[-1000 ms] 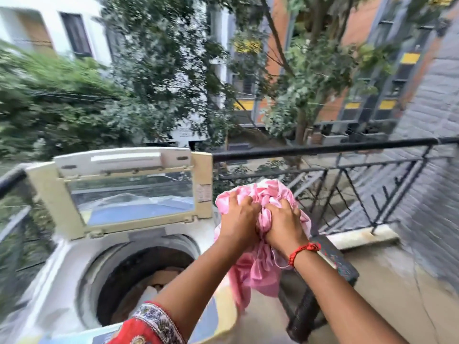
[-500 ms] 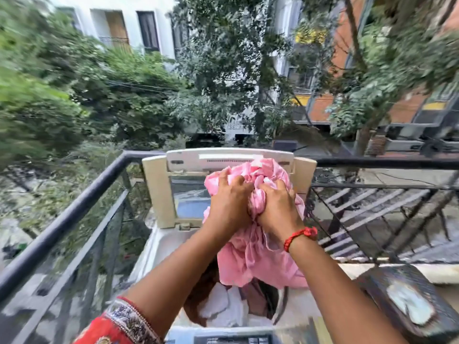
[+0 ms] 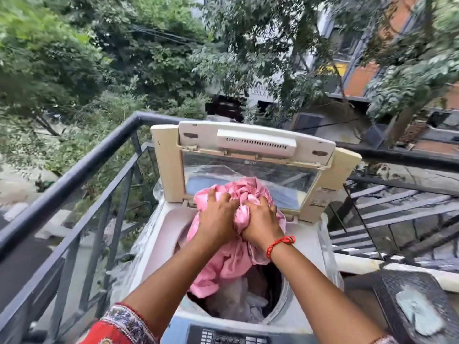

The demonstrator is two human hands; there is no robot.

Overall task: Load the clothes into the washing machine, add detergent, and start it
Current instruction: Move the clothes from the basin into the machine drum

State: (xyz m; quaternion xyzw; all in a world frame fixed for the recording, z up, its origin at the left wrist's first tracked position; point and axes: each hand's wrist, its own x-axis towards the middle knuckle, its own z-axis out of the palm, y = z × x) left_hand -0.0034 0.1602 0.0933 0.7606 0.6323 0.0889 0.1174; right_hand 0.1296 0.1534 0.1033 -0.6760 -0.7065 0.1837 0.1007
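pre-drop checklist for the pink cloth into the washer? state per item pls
1. Lid raised clear of the tub: ok.
2. Left hand and right hand both gripping the pink cloth: ok.
3. Cloth over the drum opening: ok, lower end already hanging inside.
4. Room left in drum: cannot tell; other clothes already lie inside.
5. Detergent at hand: cannot tell, none in view.

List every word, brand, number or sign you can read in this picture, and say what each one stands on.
"LG": logo on the raised lid of the washing machine.
"LEELA": sign on the building wall behind the trees; the line above it is too blurred.
Sticker on the lid's right frame: too small to read.
Control panel buttons: blurred, unreadable.
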